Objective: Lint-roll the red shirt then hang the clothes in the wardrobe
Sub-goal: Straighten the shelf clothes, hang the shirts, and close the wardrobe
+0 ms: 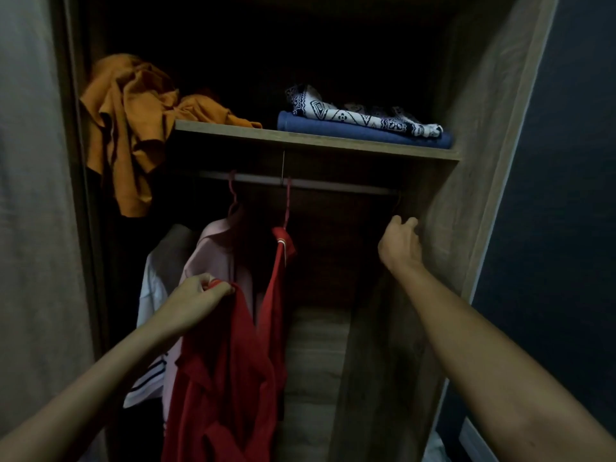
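The wardrobe [466,181] fills nearly everything ahead of me, its wood-grain side wall running from two o'clock down toward five. Its shelf [316,138] crosses the upper middle, and the rail [333,185] sits just under it. The red shirt [233,361] hangs from six o'clock up to the centre on a red hanger [286,208] hooked over the rail. At ten o'clock an orange garment [130,128] lies crumpled on the shelf and spills over its left end. Left of the red shirt, touching it, hangs a pale pink shirt [213,251] on its own hanger, with a white garment [156,281] beyond it at eight o'clock. At one o'clock on the shelf a folded blue cloth [350,130] lies under a patterned black-and-white cloth [350,115]. My left hand [196,298], just below centre at seven o'clock, pinches a fold of the red shirt with closed fingers. My right hand [398,241], at three o'clock of centre, reaches up by the wardrobe wall with fingers loosely curled, holding nothing that I can make out.
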### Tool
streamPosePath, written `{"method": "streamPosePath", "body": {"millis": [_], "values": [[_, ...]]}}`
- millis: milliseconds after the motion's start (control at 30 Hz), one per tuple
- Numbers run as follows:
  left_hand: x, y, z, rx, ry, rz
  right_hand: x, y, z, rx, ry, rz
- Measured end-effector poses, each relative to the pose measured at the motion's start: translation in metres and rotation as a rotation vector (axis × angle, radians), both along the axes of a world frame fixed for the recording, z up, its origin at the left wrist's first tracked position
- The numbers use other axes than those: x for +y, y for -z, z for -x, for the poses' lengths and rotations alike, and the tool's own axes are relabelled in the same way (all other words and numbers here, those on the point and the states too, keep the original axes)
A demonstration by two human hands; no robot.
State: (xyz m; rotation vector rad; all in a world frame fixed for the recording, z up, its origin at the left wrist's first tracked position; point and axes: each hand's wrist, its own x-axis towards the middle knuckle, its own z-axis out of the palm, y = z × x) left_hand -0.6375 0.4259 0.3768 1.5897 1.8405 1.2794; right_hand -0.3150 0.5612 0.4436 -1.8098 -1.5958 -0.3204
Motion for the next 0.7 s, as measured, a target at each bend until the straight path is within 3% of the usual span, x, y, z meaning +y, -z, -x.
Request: {"method": "streamPosePath", "body": {"millis": [200, 433, 700], "values": [[0.002, 0.004, 0.003, -0.012, -0.001, 0.000, -0.017, -0.004, 0.014, 0.111, 0.020, -0.033], [-0.006, 0.014, 0.007, -0.015, 0.009, -0.045, -0.062, 0.037, 0.029, 0.102, 0.033, 0.017], [-0.011, 0.050, 0.008, -0.080, 0.032, 0.012, -0.125, 0.093, 0.034, 0.599, -0.322, 0.375]]}}
